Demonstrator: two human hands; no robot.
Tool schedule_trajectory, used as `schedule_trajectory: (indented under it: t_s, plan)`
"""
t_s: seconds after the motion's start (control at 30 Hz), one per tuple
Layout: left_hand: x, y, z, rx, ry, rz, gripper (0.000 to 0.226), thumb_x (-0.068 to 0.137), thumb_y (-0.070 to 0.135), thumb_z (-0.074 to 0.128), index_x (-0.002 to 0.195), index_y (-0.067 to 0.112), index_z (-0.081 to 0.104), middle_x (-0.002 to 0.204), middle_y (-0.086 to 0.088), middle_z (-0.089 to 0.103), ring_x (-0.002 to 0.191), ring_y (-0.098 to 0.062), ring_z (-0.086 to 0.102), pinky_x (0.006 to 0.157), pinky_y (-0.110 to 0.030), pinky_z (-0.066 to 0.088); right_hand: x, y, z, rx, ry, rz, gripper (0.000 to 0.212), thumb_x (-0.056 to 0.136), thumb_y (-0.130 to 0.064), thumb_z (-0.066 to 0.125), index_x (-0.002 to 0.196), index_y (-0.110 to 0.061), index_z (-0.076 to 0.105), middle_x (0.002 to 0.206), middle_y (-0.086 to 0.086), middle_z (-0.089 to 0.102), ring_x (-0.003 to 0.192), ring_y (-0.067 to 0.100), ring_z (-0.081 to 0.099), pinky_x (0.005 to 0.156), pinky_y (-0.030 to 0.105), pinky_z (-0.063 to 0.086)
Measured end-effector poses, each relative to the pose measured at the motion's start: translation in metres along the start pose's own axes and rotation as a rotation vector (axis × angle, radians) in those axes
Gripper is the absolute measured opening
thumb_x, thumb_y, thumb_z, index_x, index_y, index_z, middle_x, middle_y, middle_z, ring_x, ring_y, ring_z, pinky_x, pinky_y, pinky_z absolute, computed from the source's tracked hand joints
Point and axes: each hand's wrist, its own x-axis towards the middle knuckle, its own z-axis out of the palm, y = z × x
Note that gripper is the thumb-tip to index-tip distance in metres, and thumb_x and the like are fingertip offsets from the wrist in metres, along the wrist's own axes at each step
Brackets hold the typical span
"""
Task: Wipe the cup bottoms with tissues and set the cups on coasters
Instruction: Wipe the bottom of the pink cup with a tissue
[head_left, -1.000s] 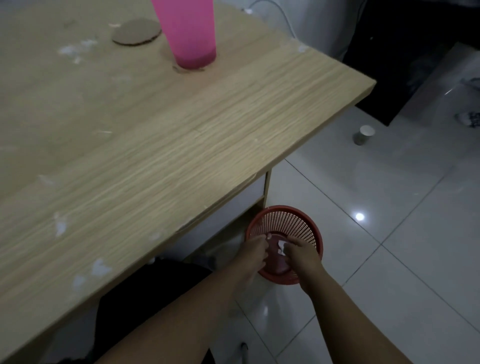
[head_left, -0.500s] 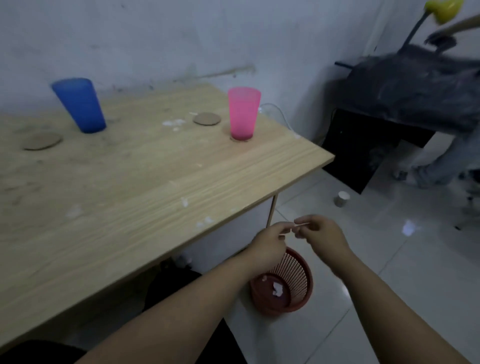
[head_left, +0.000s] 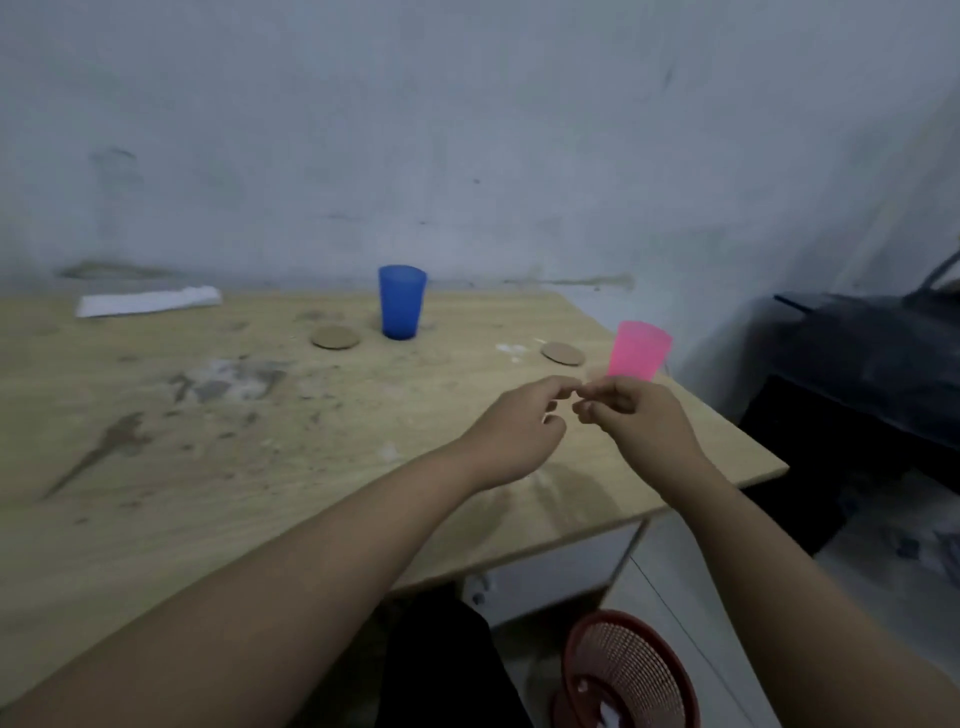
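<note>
My left hand (head_left: 519, 431): up over the worktop (head_left: 260, 467), fingers curled a bit, fingertips close to my other hand. I see nothing in this grip.
My right hand (head_left: 641, 423): just beside the left one, fingers bent in, tips almost touching the left tips. It may pinch a tiny scrap, but that is too small and blurry, so I cannot tell.
Pink cup (head_left: 639, 351): stands upright near the right edge of the worktop, right behind my right hand. Its bottom is hidden by my hand.
Blue cup (head_left: 401, 301): stands upright far back, near the wall.
Coasters: one round brown coaster (head_left: 335, 338) lies just left of the blue cup, and another brown coaster (head_left: 562, 354) lies just left of the pink cup. Neither cup looks to be on these two.
Tissues (head_left: 148, 301): a white pack at the back left, well apart from my hands.
How a cup will feel: I think thin plastic, very light, smooth, easy to tip. It will not break.
Where to hold it: around the middle of its side, with a soft grip, so I can tilt it and rub the bottom.
Red basket (head_left: 628, 670): on the floor below the worktop's right end.
</note>
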Motion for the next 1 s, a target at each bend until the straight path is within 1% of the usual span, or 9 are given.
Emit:
schedule_trajectory:
  t_s: [0.03, 0.13, 0.2, 0.3, 0.47, 0.6, 0.67, 0.87, 1.0]
  plan:
    - [-0.002, -0.005, -0.011, 0.009, 0.025, -0.013, 0.051, 0.088, 0.003, 0.039, 0.135, 0.022, 0.045, 0.137, 0.000, 0.051, 0.124, -0.013, 0.048, 0.094, -0.020, 0.037, 0.005, -0.009, 0.010, 0.014, -0.020, -0.018, 0.016, 0.080, -0.006, 0.063, 0.087, -0.019, 0.067, 0.087, 0.007, 0.074, 0.087, 0.015, 0.069, 0.078, 0.020, 0.051]
    - [-0.012, -0.022, -0.051, 0.021, 0.115, -0.060, 0.051, 0.089, 0.003, 0.039, 0.136, 0.020, 0.044, 0.138, 0.000, 0.050, 0.125, -0.014, 0.047, 0.096, -0.022, 0.037, 0.021, -0.035, 0.050, 0.034, -0.084, -0.077, 0.015, 0.080, -0.004, 0.062, 0.086, -0.017, 0.067, 0.088, 0.008, 0.073, 0.091, 0.019, 0.069, 0.089, 0.035, 0.052]
    - [-0.022, -0.036, -0.079, 0.019, 0.180, -0.096, 0.050, 0.090, 0.003, 0.039, 0.137, 0.020, 0.043, 0.138, 0.000, 0.049, 0.125, -0.014, 0.046, 0.096, -0.022, 0.037, 0.032, -0.053, 0.081, 0.050, -0.148, -0.114, 0.014, 0.081, -0.005, 0.062, 0.085, -0.016, 0.068, 0.088, 0.007, 0.073, 0.091, 0.019, 0.069, 0.090, 0.039, 0.052]
    - [-0.036, -0.054, -0.119, 0.022, 0.246, -0.149, 0.050, 0.091, 0.004, 0.038, 0.137, 0.020, 0.043, 0.139, 0.002, 0.048, 0.126, -0.012, 0.046, 0.096, -0.022, 0.037, 0.046, -0.078, 0.125, 0.040, -0.206, -0.159, 0.014, 0.081, -0.008, 0.061, 0.084, -0.018, 0.070, 0.088, 0.003, 0.073, 0.089, 0.016, 0.068, 0.084, 0.034, 0.052]
    - [-0.063, -0.082, -0.187, 0.089, 0.395, -0.222, 0.050, 0.089, 0.002, 0.039, 0.134, 0.022, 0.046, 0.134, 0.002, 0.052, 0.123, -0.012, 0.048, 0.094, -0.022, 0.037, 0.065, -0.119, 0.196, 0.059, -0.321, -0.266, 0.012, 0.083, -0.009, 0.060, 0.087, -0.016, 0.069, 0.090, 0.000, 0.072, 0.087, 0.013, 0.066, 0.069, 0.017, 0.047]
    - [-0.078, -0.100, -0.231, 0.138, 0.448, -0.267, 0.056, 0.089, 0.000, 0.037, 0.136, 0.030, 0.045, 0.137, 0.000, 0.049, 0.125, -0.013, 0.046, 0.096, -0.026, 0.038, 0.079, -0.144, 0.241, 0.105, -0.391, -0.307, 0.013, 0.085, -0.013, 0.060, 0.094, -0.020, 0.066, 0.096, -0.005, 0.069, 0.094, 0.009, 0.063, 0.083, 0.025, 0.051]
    - [-0.081, -0.108, -0.249, 0.164, 0.471, -0.275, 0.058, 0.089, -0.001, 0.037, 0.136, 0.032, 0.044, 0.138, 0.000, 0.049, 0.126, -0.014, 0.046, 0.096, -0.027, 0.038, 0.088, -0.153, 0.259, 0.091, -0.400, -0.321, 0.017, 0.086, -0.015, 0.060, 0.101, -0.020, 0.066, 0.103, -0.006, 0.068, 0.097, 0.006, 0.061, 0.086, 0.025, 0.049]
    - [-0.072, -0.134, -0.287, 0.185, 0.521, -0.287, 0.057, 0.090, 0.000, 0.038, 0.136, 0.032, 0.045, 0.137, 0.001, 0.050, 0.123, -0.013, 0.047, 0.095, -0.024, 0.037, 0.115, -0.170, 0.301, 0.112, -0.432, -0.343, 0.022, 0.085, -0.015, 0.060, 0.105, -0.017, 0.067, 0.106, -0.004, 0.068, 0.099, 0.008, 0.061, 0.089, 0.024, 0.048]
    - [-0.057, -0.163, -0.313, 0.184, 0.535, -0.311, 0.057, 0.090, -0.002, 0.036, 0.134, 0.032, 0.047, 0.137, 0.003, 0.050, 0.123, -0.012, 0.047, 0.095, -0.024, 0.037, 0.145, -0.172, 0.334, 0.133, -0.470, -0.316, 0.015, 0.085, -0.015, 0.059, 0.096, -0.016, 0.070, 0.099, -0.003, 0.070, 0.092, 0.009, 0.064, 0.079, 0.020, 0.047]
